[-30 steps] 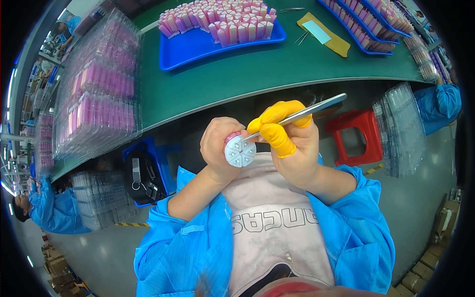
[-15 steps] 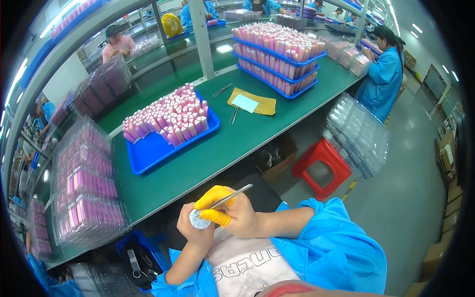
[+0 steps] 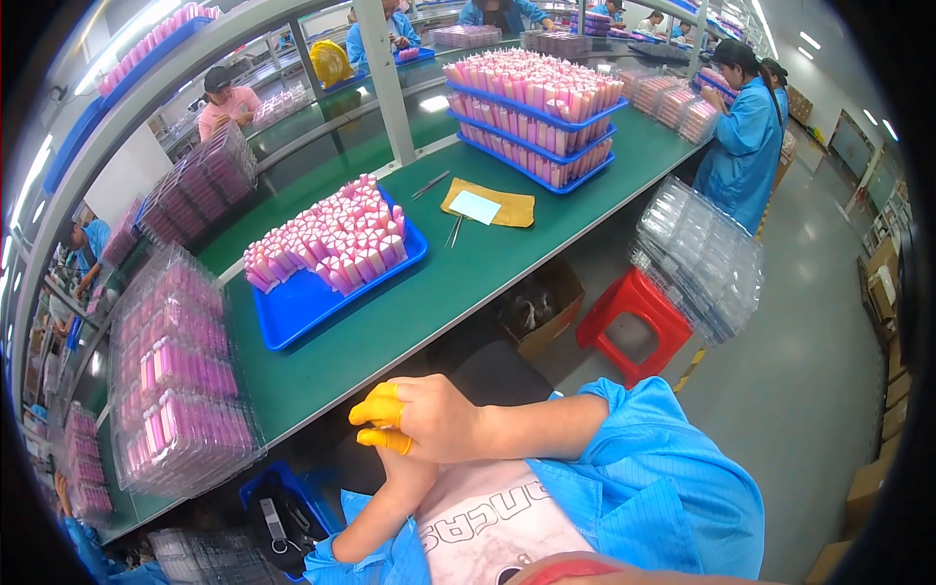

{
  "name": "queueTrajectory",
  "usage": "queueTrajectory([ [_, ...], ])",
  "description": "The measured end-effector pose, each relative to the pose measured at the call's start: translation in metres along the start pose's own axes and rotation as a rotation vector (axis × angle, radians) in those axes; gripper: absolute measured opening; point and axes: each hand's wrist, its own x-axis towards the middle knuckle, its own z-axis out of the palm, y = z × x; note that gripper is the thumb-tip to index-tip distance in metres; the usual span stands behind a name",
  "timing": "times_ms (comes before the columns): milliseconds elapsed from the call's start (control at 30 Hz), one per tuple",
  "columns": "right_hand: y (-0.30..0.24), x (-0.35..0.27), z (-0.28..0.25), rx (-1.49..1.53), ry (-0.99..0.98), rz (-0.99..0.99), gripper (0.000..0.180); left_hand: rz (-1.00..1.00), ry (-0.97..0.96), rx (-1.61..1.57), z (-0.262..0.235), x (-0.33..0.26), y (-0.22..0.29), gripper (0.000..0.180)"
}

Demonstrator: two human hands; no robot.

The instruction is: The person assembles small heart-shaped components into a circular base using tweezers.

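In front of my chest, below the bench edge, my right hand (image 3: 429, 414) lies across my left hand. Yellow finger covers sit on several of its fingertips, which are bent and closed, pointing left. What they hold, if anything, is hidden. Of my left hand (image 3: 409, 473) only the wrist side shows; its fingers are covered by the right hand. Nearest on the green bench stands a blue tray (image 3: 283, 327), its front left part bare. Many upright pink sticks with white tops (image 3: 336, 229) fill the rest of it.
A brown envelope (image 3: 517, 210) with pale paper (image 3: 475, 207) and tweezers (image 3: 454, 231) lie on the bench. Stacked blue trays (image 3: 546, 148) hold more pink sticks. Clear packs (image 3: 180, 380) are piled left. A red stool (image 3: 639, 327) bears plastic trays (image 3: 697, 258). A co-worker (image 3: 746, 141) stands right.
My right hand has turned over and moved slightly left across my left hand. The tweezers it held and the round white-topped piece in my left hand have gone out of sight.
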Motion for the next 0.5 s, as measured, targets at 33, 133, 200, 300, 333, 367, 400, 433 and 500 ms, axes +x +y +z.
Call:
queueTrajectory([
  [33, 0.001, 0.001, -0.001, 0.004, 0.0, 0.001, 0.027, -0.021, -0.023, -0.004, 0.0, -0.001, 0.001, 0.032],
  [133, 0.001, 0.0, 0.0, 0.008, -0.002, 0.033, 0.024, -0.08, -0.058, -0.009, -0.006, -0.01, 0.005, 0.033],
  [200, 0.005, -0.001, 0.0, 0.032, -0.022, 0.119, 0.023, -0.165, -0.274, -0.014, -0.01, -0.006, 0.014, 0.042],
  [300, 0.009, -0.002, -0.006, 0.116, -0.094, 0.227, 0.019, -0.365, -0.426, -0.265, -0.016, -0.004, 0.014, 0.043],
  [333, 0.009, -0.002, -0.007, 0.142, -0.117, 0.254, 0.019, -0.477, -0.504, -0.448, -0.018, -0.006, 0.012, 0.043],
  [367, 0.007, -0.001, -0.011, 0.187, -0.135, 0.278, 0.017, -0.598, -0.493, -0.567, -0.02, -0.005, 0.016, 0.038],
  [400, 0.005, -0.001, -0.013, 0.191, -0.138, 0.28, 0.017, -0.602, -0.49, -0.568, -0.022, -0.003, 0.015, 0.038],
  [433, 0.003, -0.002, -0.015, 0.25, -0.118, 0.297, 0.017, -0.647, -0.556, -0.618, -0.025, -0.001, 0.013, 0.037],
  [500, 0.0, -0.004, -0.015, 0.361, -0.114, 0.33, 0.018, -0.674, -0.712, -0.654, -0.033, 0.0, 0.003, 0.035],
])
